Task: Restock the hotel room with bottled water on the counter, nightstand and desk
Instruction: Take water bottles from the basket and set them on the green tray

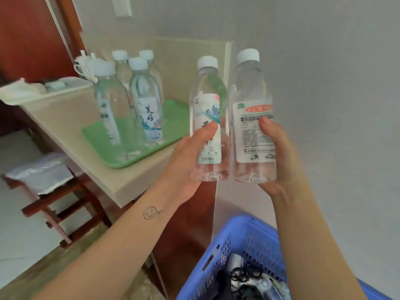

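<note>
The left hand (190,156) and right hand (279,156) each had fingers (267,126) clamped round an upright bottle, left bottle (207,118) and right bottle (252,118), held in the air beside the tabletop (134,185); lowered together onto the crowded tray (104,137), either might topple the standing bottles (145,100).

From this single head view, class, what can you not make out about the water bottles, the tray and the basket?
All in the head view:
1. Left-hand bottle: label print blurred, partly covered by the left hand thumb.
2. Right-hand bottle: small print too blurred to read; the right hand thumb covers some.
3. Tray bottles on the green tray: rear ones hidden behind front ones, count unsure.
4. Blue basket: cut off by the bottom edge; contents dark, blurred.
</note>
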Demonstrator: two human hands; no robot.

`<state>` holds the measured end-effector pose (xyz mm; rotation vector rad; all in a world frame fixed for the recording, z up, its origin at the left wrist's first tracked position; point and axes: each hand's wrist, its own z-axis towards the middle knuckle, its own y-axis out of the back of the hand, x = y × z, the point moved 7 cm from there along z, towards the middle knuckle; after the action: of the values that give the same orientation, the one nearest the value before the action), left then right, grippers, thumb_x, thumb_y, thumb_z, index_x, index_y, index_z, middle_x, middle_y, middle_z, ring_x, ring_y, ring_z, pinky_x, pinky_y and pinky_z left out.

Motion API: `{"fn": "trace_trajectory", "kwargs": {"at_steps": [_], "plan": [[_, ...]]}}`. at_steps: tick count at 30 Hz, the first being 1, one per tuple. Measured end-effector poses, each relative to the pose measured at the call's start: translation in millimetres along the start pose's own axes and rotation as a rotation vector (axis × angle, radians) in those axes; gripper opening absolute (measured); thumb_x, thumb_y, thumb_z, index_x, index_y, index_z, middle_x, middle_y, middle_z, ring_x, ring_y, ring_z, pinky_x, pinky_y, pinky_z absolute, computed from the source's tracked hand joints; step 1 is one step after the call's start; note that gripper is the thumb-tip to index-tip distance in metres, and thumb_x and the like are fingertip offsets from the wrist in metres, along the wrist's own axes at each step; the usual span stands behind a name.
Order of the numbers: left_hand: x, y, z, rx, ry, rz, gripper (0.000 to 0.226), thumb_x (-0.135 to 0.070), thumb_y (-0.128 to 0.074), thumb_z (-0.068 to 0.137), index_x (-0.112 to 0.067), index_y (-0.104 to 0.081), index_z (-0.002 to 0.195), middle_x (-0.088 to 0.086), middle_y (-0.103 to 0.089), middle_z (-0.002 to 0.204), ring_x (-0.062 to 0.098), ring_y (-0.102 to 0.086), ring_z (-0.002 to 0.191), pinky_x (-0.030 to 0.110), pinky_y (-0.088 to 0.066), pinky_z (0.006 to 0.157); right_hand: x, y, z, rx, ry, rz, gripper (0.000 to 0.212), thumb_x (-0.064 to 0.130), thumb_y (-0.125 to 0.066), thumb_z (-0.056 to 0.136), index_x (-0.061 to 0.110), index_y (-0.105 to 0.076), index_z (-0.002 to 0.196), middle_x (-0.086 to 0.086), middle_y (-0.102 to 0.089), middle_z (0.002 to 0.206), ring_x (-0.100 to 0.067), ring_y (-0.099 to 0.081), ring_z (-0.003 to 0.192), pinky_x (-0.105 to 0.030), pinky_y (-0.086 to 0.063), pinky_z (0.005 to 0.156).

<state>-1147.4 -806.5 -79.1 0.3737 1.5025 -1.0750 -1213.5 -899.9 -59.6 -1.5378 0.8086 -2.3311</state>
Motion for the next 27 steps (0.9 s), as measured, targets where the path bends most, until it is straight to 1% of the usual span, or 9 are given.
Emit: {"fn": "trace_trajectory", "kwargs": {"at_steps": [3,4,7,9,11,13,18,23,27], "plan": [[-36.7,7.9,-0.5,-0.005,-0.077,0.027,0.027,-0.037,-0.061,0.08,-0.019,-0.077,0.091,0.013,-0.07,0.096,0.025,-0.067,0.085,0.044,-0.057,0.08,5.6,-23.9,18.4,0.027,0.02,-0.013,0.062,0.034,-0.089,0.055,0.008,-0.069,0.108,-0.017,-0.064,0.102,-0.034,-0.058,0.094,-0.046,-0.045,0.09],[-48.2,10.5,-1.4,-0.011,-0.1,0.044,0.027,-0.038,-0.061,0.08,-0.02,-0.077,0.091,0.012,-0.071,0.097,0.024,-0.068,0.086,0.044,-0.056,0.081,7.0,-31.1,24.1,0.032,0.023,-0.021,0.059,0.032,-0.088,0.057,0.008,-0.069,0.108,-0.017,-0.065,0.102,-0.035,-0.061,0.094,-0.048,-0.047,0.091],[-78.5,17.5,-4.7,-0.015,-0.168,0.09,0.023,-0.038,-0.062,0.08,-0.025,-0.079,0.084,0.003,-0.074,0.084,0.017,-0.071,0.073,0.032,-0.058,0.063,12.0,-54.5,38.6,0.068,0.04,-0.026,0.065,0.033,-0.087,0.058,0.007,-0.066,0.114,-0.021,-0.062,0.109,-0.037,-0.06,0.101,-0.054,-0.045,0.096],[-98.6,23.2,-7.0,-0.021,-0.215,0.102,0.026,-0.037,-0.066,0.08,-0.022,-0.078,0.098,0.007,-0.075,0.094,0.021,-0.072,0.082,0.034,-0.059,0.066,16.6,-72.9,49.1,0.112,0.074,-0.04,0.055,0.03,-0.08,0.065,0.007,-0.066,0.113,-0.018,-0.066,0.106,-0.033,-0.065,0.095,-0.048,-0.051,0.089],[-117.7,29.7,-10.0,-0.056,-0.249,0.121,0.051,-0.04,-0.074,0.071,-0.017,-0.07,0.116,0.008,-0.075,0.1,0.022,-0.072,0.086,0.034,-0.058,0.064,21.1,-88.2,58.2,0.136,0.108,-0.065,0.045,0.029,-0.077,0.068,0.01,-0.07,0.108,-0.013,-0.071,0.099,-0.028,-0.069,0.087,-0.04,-0.056,0.079],[-136.9,40.9,-14.3,-0.129,-0.277,0.154,0.065,-0.044,-0.076,0.061,-0.014,-0.067,0.117,0.003,-0.074,0.093,0.02,-0.071,0.08,0.03,-0.056,0.059,23.6,-103.6,67.2,0.159,0.147,-0.098,0.036,0.028,-0.076,0.068,0.013,-0.073,0.1,-0.009,-0.073,0.092,-0.023,-0.071,0.079,-0.033,-0.058,0.068],[-176.3,69.4,-22.2,-0.178,-0.356,0.219,0.036,-0.036,-0.069,0.075,-0.017,-0.072,0.105,0.006,-0.075,0.093,0.021,-0.072,0.082,0.032,-0.058,0.062,20.1,-137.7,91.8,0.185,0.225,-0.161,0.04,0.027,-0.073,0.069,0.006,-0.066,0.103,-0.006,-0.073,0.078,-0.019,-0.071,0.066,-0.026,-0.055,0.057],[-219.2,97.1,-26.6,-0.213,-0.457,0.306,0.053,-0.039,-0.074,0.071,-0.016,-0.067,0.119,0.007,-0.075,0.1,0.024,-0.071,0.092,0.038,-0.056,0.075,13.0,-162.5,119.9,0.188,0.222,-0.217,0.049,0.028,-0.077,0.066,0.008,-0.066,0.11,-0.007,-0.073,0.081,-0.019,-0.071,0.067,-0.028,-0.055,0.057],[-257.0,123.8,-27.2,-0.249,-0.565,0.345,0.053,-0.036,-0.07,0.077,-0.02,-0.06,0.126,0.004,-0.072,0.098,0.02,-0.069,0.087,0.036,-0.055,0.071,15.8,-173.3,142.8,0.169,0.258,-0.242,0.04,0.02,-0.074,0.074,0.009,-0.066,0.112,-0.003,-0.073,0.081,-0.017,-0.07,0.067,-0.027,-0.055,0.056]]}}
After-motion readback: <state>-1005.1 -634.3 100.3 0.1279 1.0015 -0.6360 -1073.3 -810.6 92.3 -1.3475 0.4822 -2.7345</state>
